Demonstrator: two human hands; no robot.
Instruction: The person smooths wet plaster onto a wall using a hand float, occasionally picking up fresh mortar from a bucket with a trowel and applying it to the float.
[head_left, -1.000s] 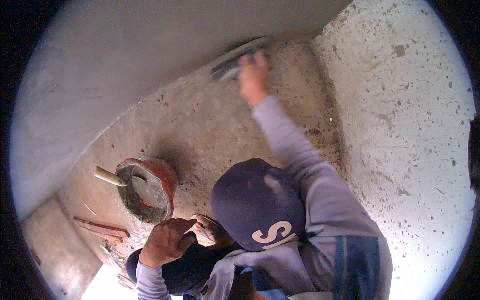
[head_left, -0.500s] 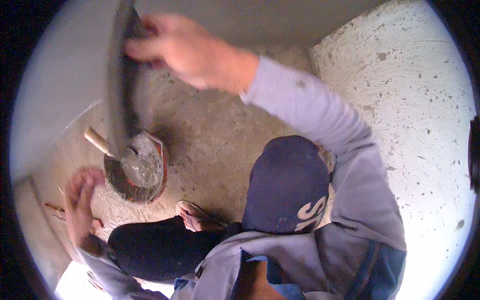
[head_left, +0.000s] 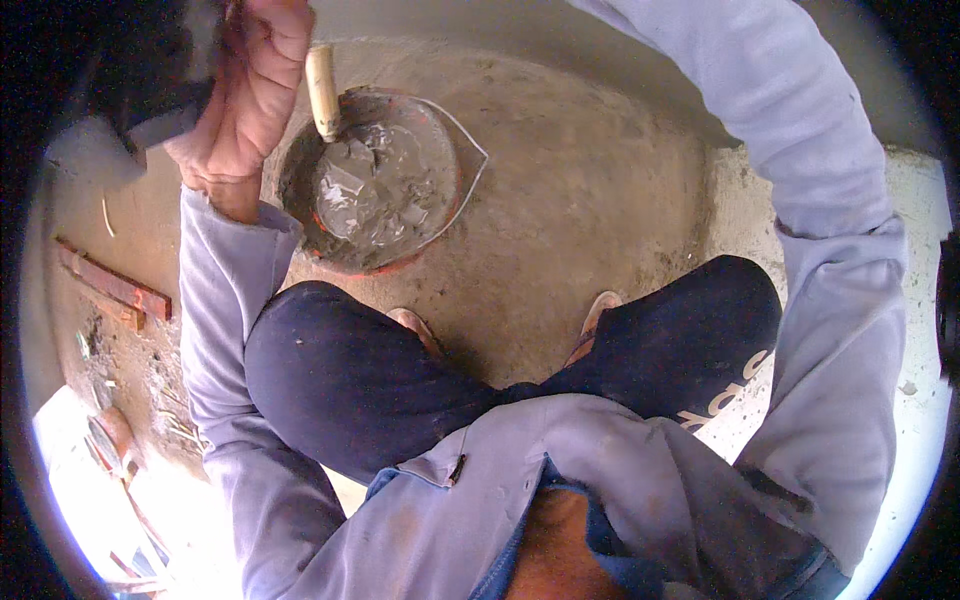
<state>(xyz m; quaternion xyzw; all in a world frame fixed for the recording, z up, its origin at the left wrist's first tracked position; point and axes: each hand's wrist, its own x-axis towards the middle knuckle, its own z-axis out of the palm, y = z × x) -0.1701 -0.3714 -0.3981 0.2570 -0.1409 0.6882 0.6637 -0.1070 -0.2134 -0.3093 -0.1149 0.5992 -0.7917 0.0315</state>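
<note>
My left hand is raised at the upper left, its fingers curled and partly cut off by the top edge. Against its palm is a dark, blurred plastering float with a greyish edge; its far part is lost in the shadowed rim. My right arm reaches up and out at the top, so the right hand is hidden. Just right of my left wrist stands an orange-rimmed bucket of wet grey mortar. A trowel with a pale wooden handle rests in it, its blade partly sunk in the mortar.
My bent knees and sandalled feet are close below the bucket. The bucket's wire handle leans out to the right. Reddish wooden strips lie on the rough floor at left. A spattered white wall stands at right.
My view has shifted, and the bucket sits higher in it. My left hand has risen from beside the bucket to the float. My right hand, earlier holding the float, has left the view.
</note>
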